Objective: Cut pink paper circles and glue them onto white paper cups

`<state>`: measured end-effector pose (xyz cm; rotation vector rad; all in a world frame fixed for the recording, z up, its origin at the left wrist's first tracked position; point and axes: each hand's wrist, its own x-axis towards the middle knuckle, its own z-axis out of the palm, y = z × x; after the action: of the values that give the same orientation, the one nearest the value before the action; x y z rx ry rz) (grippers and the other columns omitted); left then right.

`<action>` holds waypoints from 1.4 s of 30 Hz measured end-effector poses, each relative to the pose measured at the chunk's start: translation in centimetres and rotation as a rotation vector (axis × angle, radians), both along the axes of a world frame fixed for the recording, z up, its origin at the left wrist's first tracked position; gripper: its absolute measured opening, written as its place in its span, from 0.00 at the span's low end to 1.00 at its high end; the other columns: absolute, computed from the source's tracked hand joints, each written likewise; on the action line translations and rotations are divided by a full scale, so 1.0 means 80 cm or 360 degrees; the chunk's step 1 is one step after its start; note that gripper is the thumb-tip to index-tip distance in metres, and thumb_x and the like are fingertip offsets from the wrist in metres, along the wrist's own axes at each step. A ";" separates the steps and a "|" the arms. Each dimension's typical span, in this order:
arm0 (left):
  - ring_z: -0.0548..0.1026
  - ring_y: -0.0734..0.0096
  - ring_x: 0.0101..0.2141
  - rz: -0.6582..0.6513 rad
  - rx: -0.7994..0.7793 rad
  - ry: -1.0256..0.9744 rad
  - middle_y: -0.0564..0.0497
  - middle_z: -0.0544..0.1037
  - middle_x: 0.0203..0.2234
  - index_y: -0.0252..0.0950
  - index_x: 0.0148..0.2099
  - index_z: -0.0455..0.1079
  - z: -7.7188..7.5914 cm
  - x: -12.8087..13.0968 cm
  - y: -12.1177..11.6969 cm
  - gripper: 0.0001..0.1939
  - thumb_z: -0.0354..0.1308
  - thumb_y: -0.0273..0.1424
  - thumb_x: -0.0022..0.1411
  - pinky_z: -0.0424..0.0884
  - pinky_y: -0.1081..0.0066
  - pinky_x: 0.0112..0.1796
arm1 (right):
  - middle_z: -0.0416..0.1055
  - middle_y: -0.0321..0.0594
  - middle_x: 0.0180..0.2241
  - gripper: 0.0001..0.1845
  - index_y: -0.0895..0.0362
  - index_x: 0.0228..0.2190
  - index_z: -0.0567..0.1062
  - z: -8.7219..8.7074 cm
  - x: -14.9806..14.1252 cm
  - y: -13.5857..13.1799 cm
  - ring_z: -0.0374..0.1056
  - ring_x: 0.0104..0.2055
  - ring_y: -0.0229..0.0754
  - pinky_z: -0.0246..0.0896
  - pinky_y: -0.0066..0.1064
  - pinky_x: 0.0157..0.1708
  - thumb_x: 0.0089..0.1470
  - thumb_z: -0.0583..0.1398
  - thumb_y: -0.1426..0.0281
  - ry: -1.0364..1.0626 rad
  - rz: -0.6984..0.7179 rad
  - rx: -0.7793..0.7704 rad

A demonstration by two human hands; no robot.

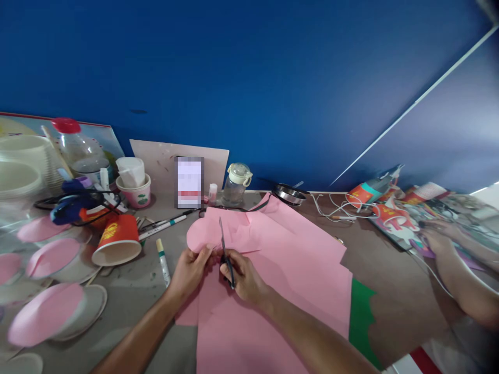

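My right hand (244, 275) is closed round the handles of dark scissors (223, 234), whose blades point away from me over pink paper. Between the thumb and fingers of my left hand (193, 270) is the edge of a pink paper piece (198, 236) with a rounded left end. The blades lie across this piece, just right of my left fingertips; whether they are open I cannot tell. Under both hands spread large pink paper sheets (280, 311), with a green sheet (362, 317) showing beneath their right edge.
At left lie paper bowls with pink paper tops (50, 314) and a tipped red paper cup (119, 241). A marker (162, 262) rests near my left arm. Behind stand a phone (189, 182), a glass jar (236, 187) and a tape roll (288, 194). Another person's arm (452, 259) works at right.
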<state>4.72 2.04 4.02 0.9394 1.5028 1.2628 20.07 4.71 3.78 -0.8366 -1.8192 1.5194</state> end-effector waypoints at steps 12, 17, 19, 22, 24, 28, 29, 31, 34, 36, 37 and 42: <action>0.56 0.78 0.18 -0.0039 -0.0048 0.0012 0.57 0.62 0.13 0.33 0.21 0.66 -0.002 -0.001 -0.002 0.25 0.53 0.52 0.52 0.51 0.75 0.20 | 0.64 0.34 0.26 0.18 0.59 0.40 0.70 -0.001 -0.001 0.001 0.58 0.25 0.33 0.56 0.24 0.25 0.56 0.59 0.57 -0.0048 -0.0023 0.0001; 0.59 0.77 0.18 -0.0007 -0.0027 -0.0059 0.57 0.63 0.13 0.34 0.21 0.66 0.002 0.001 -0.002 0.25 0.55 0.52 0.52 0.55 0.75 0.21 | 0.64 0.34 0.26 0.17 0.59 0.40 0.70 0.001 -0.003 0.001 0.58 0.24 0.32 0.57 0.24 0.24 0.56 0.59 0.57 -0.0016 -0.0064 -0.0083; 0.59 0.77 0.18 -0.0003 -0.0024 -0.0087 0.57 0.63 0.13 0.35 0.20 0.65 0.005 0.001 -0.003 0.25 0.55 0.52 0.52 0.55 0.75 0.21 | 0.65 0.35 0.26 0.18 0.58 0.40 0.70 0.002 -0.002 0.001 0.59 0.24 0.33 0.58 0.24 0.23 0.55 0.59 0.57 -0.0012 -0.0066 -0.0077; 0.60 0.77 0.18 -0.0001 -0.0019 -0.0100 0.57 0.63 0.12 0.35 0.20 0.64 0.007 0.002 -0.003 0.25 0.55 0.52 0.52 0.56 0.75 0.21 | 0.67 0.36 0.27 0.18 0.58 0.40 0.70 0.003 -0.001 0.002 0.60 0.24 0.33 0.58 0.25 0.23 0.55 0.59 0.57 -0.0042 -0.0034 -0.0019; 0.60 0.77 0.17 -0.0006 -0.0020 -0.0100 0.57 0.63 0.12 0.35 0.19 0.64 0.006 0.001 -0.002 0.25 0.55 0.52 0.52 0.56 0.75 0.21 | 0.67 0.36 0.27 0.17 0.58 0.40 0.70 0.003 0.000 0.002 0.60 0.24 0.33 0.57 0.25 0.23 0.55 0.59 0.58 -0.0062 -0.0028 0.0007; 0.60 0.77 0.17 0.0004 -0.0012 -0.0085 0.57 0.63 0.12 0.35 0.20 0.65 0.002 0.000 -0.001 0.25 0.55 0.52 0.53 0.56 0.76 0.21 | 0.66 0.36 0.27 0.16 0.59 0.40 0.71 0.004 0.000 0.001 0.60 0.24 0.34 0.57 0.26 0.25 0.56 0.58 0.59 -0.0078 -0.0019 0.0017; 0.60 0.77 0.17 0.0001 -0.0009 -0.0078 0.57 0.64 0.12 0.35 0.20 0.65 0.001 0.000 -0.001 0.25 0.55 0.52 0.53 0.56 0.76 0.21 | 0.67 0.36 0.27 0.16 0.59 0.40 0.71 0.004 0.000 0.001 0.60 0.25 0.34 0.58 0.26 0.25 0.56 0.58 0.59 -0.0076 -0.0019 0.0026; 0.60 0.77 0.17 -0.0010 -0.0004 -0.0065 0.57 0.64 0.12 0.35 0.20 0.65 0.000 -0.001 -0.002 0.25 0.54 0.51 0.54 0.56 0.76 0.21 | 0.67 0.37 0.28 0.17 0.59 0.40 0.72 0.004 -0.002 0.000 0.60 0.25 0.34 0.58 0.26 0.26 0.56 0.59 0.59 -0.0069 -0.0023 0.0037; 0.61 0.77 0.17 0.0002 -0.0007 -0.0063 0.56 0.64 0.12 0.35 0.19 0.66 -0.001 -0.001 -0.003 0.25 0.54 0.51 0.54 0.56 0.75 0.21 | 0.66 0.36 0.27 0.19 0.59 0.42 0.72 0.005 -0.003 -0.001 0.59 0.24 0.33 0.56 0.25 0.23 0.55 0.59 0.58 -0.0043 -0.0007 -0.0028; 0.61 0.77 0.17 0.0009 -0.0001 -0.0064 0.56 0.64 0.11 0.35 0.19 0.65 -0.002 -0.001 -0.003 0.25 0.55 0.51 0.54 0.56 0.75 0.21 | 0.66 0.36 0.26 0.20 0.59 0.42 0.72 0.006 -0.003 -0.002 0.58 0.23 0.33 0.56 0.25 0.22 0.55 0.59 0.57 -0.0038 0.0002 -0.0061; 0.61 0.77 0.17 0.0010 0.0006 -0.0067 0.56 0.64 0.11 0.35 0.18 0.65 -0.002 -0.001 -0.003 0.25 0.55 0.50 0.54 0.57 0.75 0.21 | 0.66 0.36 0.26 0.20 0.59 0.42 0.72 0.007 -0.004 -0.002 0.58 0.24 0.33 0.56 0.25 0.23 0.55 0.59 0.57 -0.0042 0.0001 -0.0051; 0.62 0.76 0.17 0.0009 0.0022 -0.0120 0.55 0.65 0.12 0.34 0.20 0.67 -0.002 -0.001 -0.002 0.25 0.55 0.51 0.54 0.58 0.75 0.20 | 0.66 0.36 0.27 0.19 0.59 0.41 0.72 0.011 -0.004 -0.003 0.59 0.24 0.34 0.57 0.25 0.24 0.55 0.59 0.56 -0.0042 0.0004 -0.0019</action>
<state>4.64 1.90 3.83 0.8875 1.4410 1.2997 19.75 4.46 4.70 -0.8644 -1.8325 1.5287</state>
